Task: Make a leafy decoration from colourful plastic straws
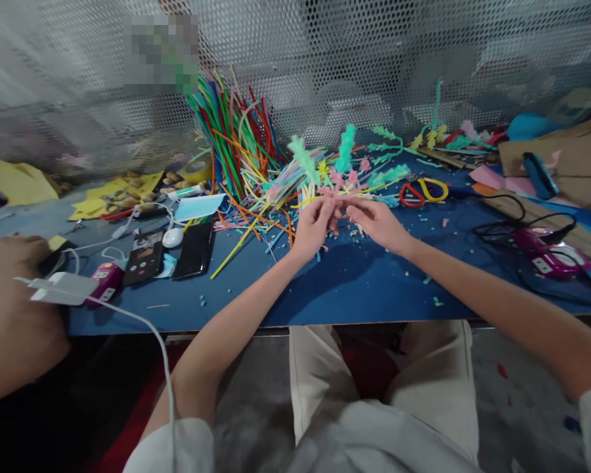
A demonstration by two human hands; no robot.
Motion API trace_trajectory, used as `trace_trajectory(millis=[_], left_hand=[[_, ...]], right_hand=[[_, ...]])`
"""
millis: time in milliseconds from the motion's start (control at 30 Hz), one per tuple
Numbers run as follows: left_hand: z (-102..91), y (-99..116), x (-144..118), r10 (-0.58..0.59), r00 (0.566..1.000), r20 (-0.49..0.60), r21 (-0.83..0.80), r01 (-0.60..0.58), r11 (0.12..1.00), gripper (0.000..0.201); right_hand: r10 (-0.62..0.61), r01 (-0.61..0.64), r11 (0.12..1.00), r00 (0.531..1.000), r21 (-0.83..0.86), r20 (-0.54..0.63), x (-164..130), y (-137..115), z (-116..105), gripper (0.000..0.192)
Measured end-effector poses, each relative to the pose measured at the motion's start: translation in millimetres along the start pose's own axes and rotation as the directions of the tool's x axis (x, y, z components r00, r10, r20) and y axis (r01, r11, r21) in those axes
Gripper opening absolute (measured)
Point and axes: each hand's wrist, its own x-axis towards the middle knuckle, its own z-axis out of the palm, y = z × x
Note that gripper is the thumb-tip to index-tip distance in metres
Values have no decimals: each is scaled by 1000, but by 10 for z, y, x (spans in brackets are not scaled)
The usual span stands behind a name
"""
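Observation:
Over the blue table, my left hand (316,225) is closed, its thumb and fingers pinching a pink fuzzy pipe-cleaner piece (343,197). From the other side my right hand (375,222) grips the same piece with bent fingers; its fingertips are partly hidden. Just behind my hands stand teal pipe-cleaner sprigs (346,150) and a pale green one (303,159). Small pink pipe-cleaner shapes (364,165) show beside them. Red-and-yellow-handled scissors (426,190) lie to the right of my right hand.
A big bundle of coloured pipe cleaners (231,135) leans on the perforated metal screen (374,79). Left are phones (194,251), a face mask (200,207), a white charger (71,288) and another person's arm (14,315). A purple power strip (551,253) with black cables sits right.

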Motion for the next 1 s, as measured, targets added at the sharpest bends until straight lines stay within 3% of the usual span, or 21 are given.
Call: trace_trajectory(millis=[100,200,300,433,567,833,933,1000], left_hand=[[46,-31,-45,-22,993,117,-35,26,999,62],[18,-55,-33,-12,981,192,-45,21,999,63],[-107,-68,36,95,966,240,123,-128,984,58],[-352,-104,179,253,918,305,517,-383,766,37],[-537,-173,298,205,904,376,677,-419,606,26],[-588,-262,368,112,854,508,696,-484,530,22],[-577,-257,372,118,874,471,724,-460,514,21],[-565,-242,365,183,898,400,739,-434,516,19]], right_hand=[[19,-8,980,998,196,-52,119,32,120,57],[55,-18,959,991,283,-124,155,49,170,53],[75,2,944,973,331,-220,152,100,139,51],[96,48,914,940,404,-328,171,254,-8,51],[165,46,881,903,470,-397,204,400,-136,55],[202,-20,882,919,471,-339,144,488,-47,56],[163,-5,895,934,446,-316,122,468,-11,56],[138,10,894,945,449,-297,118,444,0,57]])
